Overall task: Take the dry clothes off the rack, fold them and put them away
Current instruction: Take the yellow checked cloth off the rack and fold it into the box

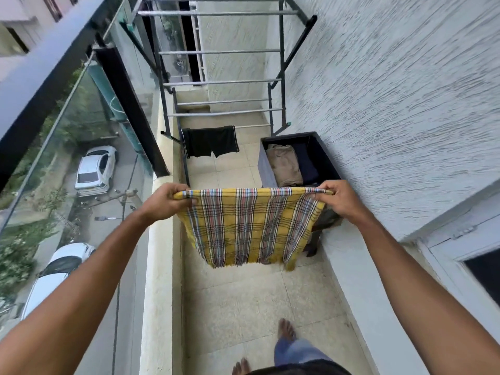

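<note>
Holding one checked towel, left hand, right hand (each pinching a corner), one shorts on rack

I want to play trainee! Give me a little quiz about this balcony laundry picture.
1. True or false: the black shorts hang on the drying rack.
2. What holds the yellow checked towel? A. The rack's top rail. B. The left hand and right hand, pinching its top corners. C. One hand alone.
3. Fill in: the folded tan garment lies inside the dark open ___.
Key: 1 true; 2 B; 3 box.
</note>
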`<action>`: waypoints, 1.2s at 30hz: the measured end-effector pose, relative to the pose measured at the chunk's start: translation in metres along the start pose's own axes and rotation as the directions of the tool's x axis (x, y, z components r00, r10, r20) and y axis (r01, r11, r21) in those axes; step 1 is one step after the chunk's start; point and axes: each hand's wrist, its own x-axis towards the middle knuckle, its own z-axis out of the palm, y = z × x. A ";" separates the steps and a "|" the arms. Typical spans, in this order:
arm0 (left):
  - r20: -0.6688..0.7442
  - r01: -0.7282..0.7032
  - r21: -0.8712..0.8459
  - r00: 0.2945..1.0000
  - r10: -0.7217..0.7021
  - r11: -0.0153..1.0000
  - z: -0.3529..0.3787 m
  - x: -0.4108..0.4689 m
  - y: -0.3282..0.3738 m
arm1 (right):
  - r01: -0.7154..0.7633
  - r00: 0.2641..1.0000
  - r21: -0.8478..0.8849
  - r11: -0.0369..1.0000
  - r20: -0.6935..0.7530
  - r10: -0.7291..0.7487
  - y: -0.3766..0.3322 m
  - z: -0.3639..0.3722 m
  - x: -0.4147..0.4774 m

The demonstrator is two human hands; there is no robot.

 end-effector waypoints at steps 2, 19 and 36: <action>-0.035 0.001 -0.048 0.999 -0.003 0.999 -0.008 0.023 0.010 | -0.009 1.000 0.101 0.995 -0.023 0.011 -0.002 -0.013 0.023; -0.511 -0.290 -0.322 0.855 0.092 0.901 -0.045 0.253 0.173 | 0.199 0.974 0.766 0.612 -0.223 -0.037 -0.050 -0.163 0.281; 0.039 0.398 -0.341 0.911 -0.411 0.852 0.198 0.293 -0.058 | -0.468 0.880 0.137 0.873 -0.015 0.475 0.204 -0.055 0.220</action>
